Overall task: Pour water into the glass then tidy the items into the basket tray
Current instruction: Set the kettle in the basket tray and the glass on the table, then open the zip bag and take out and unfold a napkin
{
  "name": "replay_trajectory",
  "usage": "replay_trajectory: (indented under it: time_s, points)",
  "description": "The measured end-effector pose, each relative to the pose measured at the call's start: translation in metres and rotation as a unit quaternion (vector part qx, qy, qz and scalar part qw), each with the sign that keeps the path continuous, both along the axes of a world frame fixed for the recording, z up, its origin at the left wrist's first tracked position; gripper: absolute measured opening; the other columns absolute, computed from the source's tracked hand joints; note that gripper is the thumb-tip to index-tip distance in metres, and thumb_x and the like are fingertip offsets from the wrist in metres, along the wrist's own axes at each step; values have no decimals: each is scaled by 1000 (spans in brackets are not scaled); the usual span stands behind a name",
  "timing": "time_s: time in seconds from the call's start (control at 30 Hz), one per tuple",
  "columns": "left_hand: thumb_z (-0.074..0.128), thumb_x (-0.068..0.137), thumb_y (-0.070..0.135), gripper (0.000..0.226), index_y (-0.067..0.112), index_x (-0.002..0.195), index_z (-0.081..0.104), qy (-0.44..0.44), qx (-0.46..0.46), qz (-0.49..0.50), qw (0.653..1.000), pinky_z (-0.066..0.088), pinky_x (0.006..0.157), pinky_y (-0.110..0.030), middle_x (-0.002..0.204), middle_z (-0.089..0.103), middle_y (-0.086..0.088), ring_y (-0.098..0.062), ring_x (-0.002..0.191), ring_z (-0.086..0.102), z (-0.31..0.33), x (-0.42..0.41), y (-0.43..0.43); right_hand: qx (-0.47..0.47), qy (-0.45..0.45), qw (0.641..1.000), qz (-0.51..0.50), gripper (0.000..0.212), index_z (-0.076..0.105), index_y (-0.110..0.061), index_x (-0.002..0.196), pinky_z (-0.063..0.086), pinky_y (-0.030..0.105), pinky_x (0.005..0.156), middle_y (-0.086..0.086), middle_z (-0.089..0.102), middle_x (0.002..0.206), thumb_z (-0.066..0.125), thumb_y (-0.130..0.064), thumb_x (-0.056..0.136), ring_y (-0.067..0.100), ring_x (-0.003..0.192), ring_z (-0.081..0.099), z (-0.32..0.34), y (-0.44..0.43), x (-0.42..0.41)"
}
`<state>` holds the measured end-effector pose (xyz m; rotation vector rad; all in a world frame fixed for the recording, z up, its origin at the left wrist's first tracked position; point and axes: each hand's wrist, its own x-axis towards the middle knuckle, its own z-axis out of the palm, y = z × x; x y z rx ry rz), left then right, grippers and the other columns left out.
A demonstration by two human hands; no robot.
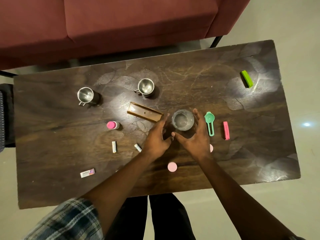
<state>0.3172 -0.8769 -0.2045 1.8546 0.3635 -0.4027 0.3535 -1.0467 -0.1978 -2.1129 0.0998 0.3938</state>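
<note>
Mostly the view is filled by a dark wooden counter, its grain scuffed and lit by pale patches of glare, brightest at the far right corner. Beyond its far edge stands a dull red sofa on thin black legs, and a pale, glossy floor surrounds the counter, with one small spot of reflected light to the right.

The glass stands upright near the middle of the counter; whether it holds water cannot be told. The left grip and right grip flank it with fingers spread and nearly straight, thumbs meeting on its near side. Neither is clamped on it, and contact with its wall is unclear. Just left of the glass lies the shallow wooden tray, angled, with the left fingertips close to its end.

Two steel mugs sit well apart toward the sofa side. A pink-capped bottle, two small white tubes and a little white box lie to the left. A pink disc rests between the forearms. To the right are a green scoop, a pink clip and, far off, a green clip.
</note>
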Motion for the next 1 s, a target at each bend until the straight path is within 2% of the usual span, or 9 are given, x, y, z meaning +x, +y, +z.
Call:
replay_trajectory:
  time_s: [0.1, 0.27, 0.33, 0.4, 0.5, 0.63, 0.73, 0.87, 1.0]
  points:
    - [78, 87, 2, 84, 23, 158, 40, 14, 6, 23, 1000, 45, 114, -23, 155, 49, 6, 2, 139, 49, 28, -31, 11, 14, -9, 1000, -19, 108, 33, -25, 162, 45, 47, 121, -5, 42, 165, 95, -40, 75, 12, 154, 40, 28, 1, -23]
    - [76, 88, 24, 60, 38, 143, 55, 22, 17, 60, 998, 50, 113, -42, 142, 57, 16, -3, 131, 57, 82, -96, 37, 27, -16, 998, -58, 83, 42, -25, 158, 47, 40, 119, -6, 48, 159, 85, -34, 88, 6, 147, 45, 91, 23, -71]
    - [74, 86, 35, 57, 45, 139, 57, 20, 16, 91, 996, 51, 111, -48, 143, 60, 12, -9, 133, 59, 101, -122, 52, 37, -13, 998, -48, 76, 44, -28, 156, 50, 37, 115, -7, 49, 157, 82, -35, 91, 0, 141, 47, 113, 42, -91]
    - [73, 85, 38, 54, 48, 136, 58, 19, 3, 131, 991, 53, 109, -50, 143, 62, 9, -10, 132, 60, 120, -147, 72, 45, -19, 998, -27, 69, 47, -28, 154, 52, 39, 113, -7, 50, 155, 80, -36, 93, 1, 140, 49, 129, 68, -112]
    - [73, 87, 29, 50, 43, 133, 59, 11, -8, 180, 984, 55, 106, -37, 139, 64, 14, 1, 125, 62, 151, -183, 107, 59, -24, 998, 1, 58, 55, -28, 148, 51, 44, 114, -9, 55, 148, 79, -33, 96, 3, 138, 53, 148, 110, -143]
    - [72, 96, 10, 47, 32, 135, 61, -20, -14, 221, 975, 53, 102, -21, 134, 66, 22, 2, 125, 62, 178, -242, 169, 101, -29, 993, 55, 36, 64, -32, 134, 54, 46, 110, -18, 62, 136, 74, -28, 100, 7, 131, 61, 171, 174, -192]
    - [71, 97, 10, 45, 26, 138, 62, -36, -17, 257, 965, 53, 103, -22, 136, 67, 15, 0, 125, 62, 197, -291, 224, 119, -40, 987, 100, 29, 68, -31, 130, 56, 49, 106, -18, 65, 133, 73, -27, 101, 12, 127, 65, 185, 228, -235]
    - [71, 98, 13, 44, 26, 138, 62, -72, -11, 289, 954, 54, 102, -23, 136, 67, 14, 0, 127, 62, 218, -348, 287, 138, -54, 979, 138, 29, 70, -27, 129, 57, 36, 105, -18, 65, 132, 73, -26, 100, 6, 128, 64, 205, 294, -290]
    - [72, 98, 19, 41, 31, 135, 62, -88, -10, 326, 941, 53, 102, -22, 132, 68, 15, 0, 124, 63, 239, -394, 338, 161, -57, 970, 173, 29, 71, -25, 129, 58, 30, 101, -20, 65, 131, 74, -25, 101, 6, 127, 64, 220, 354, -329]
